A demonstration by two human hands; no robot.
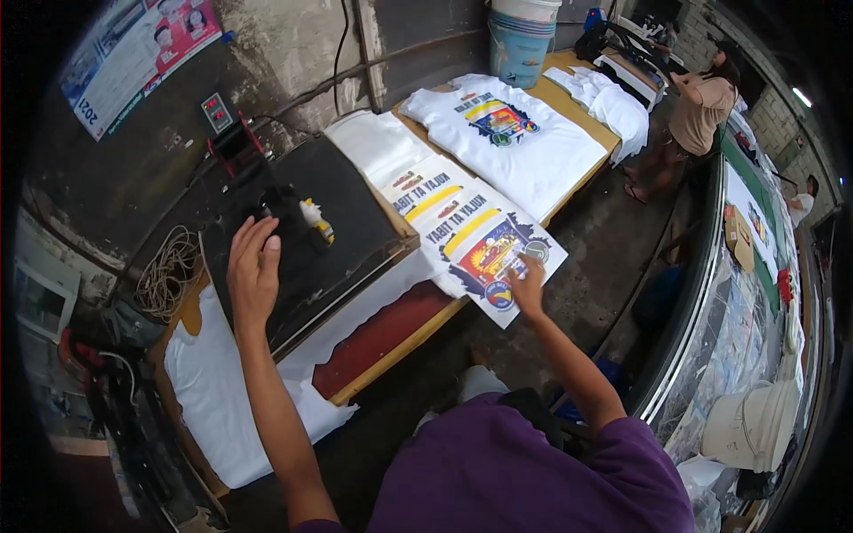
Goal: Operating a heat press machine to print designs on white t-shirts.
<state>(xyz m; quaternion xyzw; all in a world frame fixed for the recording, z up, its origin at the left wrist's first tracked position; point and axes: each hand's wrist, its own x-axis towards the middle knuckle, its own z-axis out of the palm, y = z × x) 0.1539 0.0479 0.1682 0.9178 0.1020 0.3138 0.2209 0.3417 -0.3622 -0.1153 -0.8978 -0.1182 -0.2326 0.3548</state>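
Note:
My right hand point(528, 285) grips the near edge area of a printed transfer sheet point(476, 230) with mirrored lettering and a colored design. Further printed sheets point(414, 190) lie beneath and beside it on the table. My left hand point(254, 270), fingers spread and holding nothing, is over the black top of a heat press point(333, 173); whether it touches the top I cannot tell. A white and yellow object point(316, 221) sits near the press handle. White fabric point(386, 293) shows below the press top. Beyond the sheets a white T-shirt point(546, 156) with a printed design lies flat.
Stacked buckets point(522, 46) stand at the table's back. White shirts point(613, 110) hang over its far end. A person point(703, 106) stands at the far right. A long worktable point(720, 313) with a white bucket point(750, 426) runs along the right. Coiled cord point(166, 276) hangs left of the press.

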